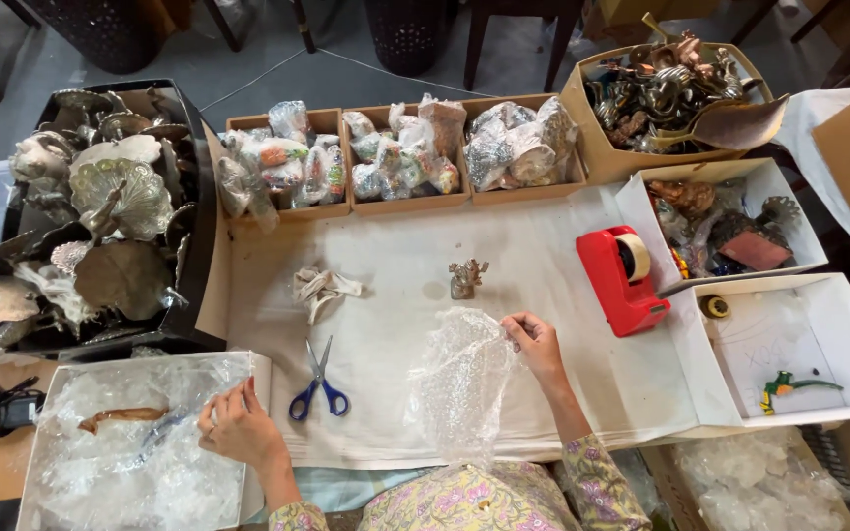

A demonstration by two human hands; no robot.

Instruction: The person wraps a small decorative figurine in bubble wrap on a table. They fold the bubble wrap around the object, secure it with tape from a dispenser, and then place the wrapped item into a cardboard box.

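- Bubble wrap sheet (pixel 459 379) is hanging over the near edge of the worktop (pixel 543 256), right in front of the person, with the right hand (pixel 535 342) pinching its top corner between the fingertips.
- Left hand (pixel 236 428) is resting on the rim of a white box (pixel 140 442) full of clear wrap, fingers loosely curled and holding nothing that I can see.
- Blue-handled scissors (pixel 319 385) are lying between the two hands, shut.
- A small metal figurine (pixel 466 278) is standing just beyond the wrap, near a crumpled bit of paper (pixel 322 288).
- Red tape dispenser (pixel 620 278) is sitting off to the right, beside some open white boxes.
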